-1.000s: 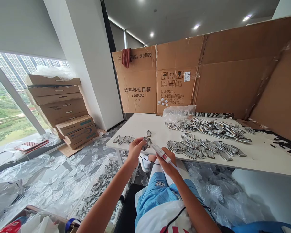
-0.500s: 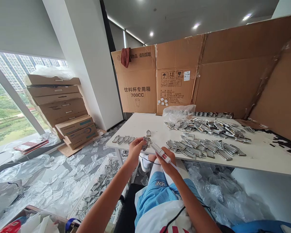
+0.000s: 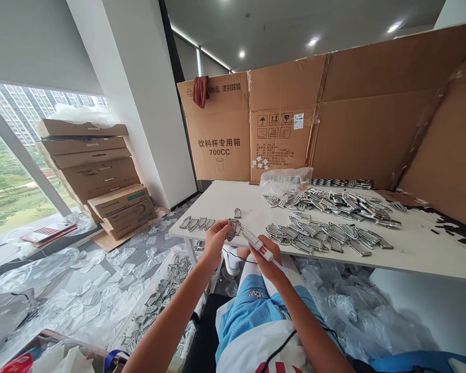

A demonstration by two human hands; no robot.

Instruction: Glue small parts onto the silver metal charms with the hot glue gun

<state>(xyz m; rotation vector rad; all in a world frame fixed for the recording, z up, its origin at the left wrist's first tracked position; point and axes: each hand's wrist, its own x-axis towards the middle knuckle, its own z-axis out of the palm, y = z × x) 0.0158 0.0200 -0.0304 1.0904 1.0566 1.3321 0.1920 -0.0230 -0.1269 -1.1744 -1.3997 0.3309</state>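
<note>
Between the fingers of my left hand [image 3: 216,239] is a small silver metal fitting [image 3: 232,230], loop-shaped at its end. My right hand [image 3: 267,259] wraps around a white stick-shaped tool [image 3: 257,243] with a red marking. The tool's thin tip points up and left, close to the fitting; whether they touch I cannot tell. Just beyond, a single fitting [image 3: 237,213] lies on the white table [image 3: 221,199]. Several more form a row [image 3: 197,224] near the table's left corner.
Two heaps of metal fittings, the near heap [image 3: 326,235] and the far heap [image 3: 337,203], cover the table's right part. A clear plastic bag [image 3: 285,180] lies behind. Cardboard panels [image 3: 283,103] stand along the back. Below left is a crate of fittings [image 3: 159,300]; plastic wrappers litter the floor.
Almost nothing differs. My left hand and the metal fitting have shifted very slightly left, while my right hand keeps the tool in the same place.
</note>
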